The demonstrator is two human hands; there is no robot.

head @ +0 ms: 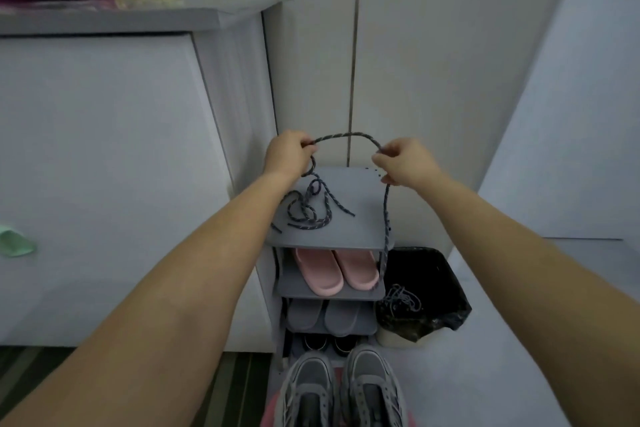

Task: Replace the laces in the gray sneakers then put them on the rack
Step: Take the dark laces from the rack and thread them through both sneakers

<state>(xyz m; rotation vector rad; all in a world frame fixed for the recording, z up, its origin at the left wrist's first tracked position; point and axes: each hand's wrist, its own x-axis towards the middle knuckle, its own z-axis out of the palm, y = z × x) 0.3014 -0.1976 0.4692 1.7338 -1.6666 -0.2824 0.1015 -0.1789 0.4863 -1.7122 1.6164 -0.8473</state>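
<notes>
Two hands, left hand (pixel 289 152) and right hand (pixel 401 161), fingers pinched on one dark lace (pixel 346 136) above the rack (pixel 363 218), gray sneakers (pixel 341 388) unlaced on the floor below; advisable to find the lace's midpoint before threading

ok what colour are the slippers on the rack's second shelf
The soft rubber slippers are plain pale pink, seen best in the head view, just under the rack's top shelf.
</notes>
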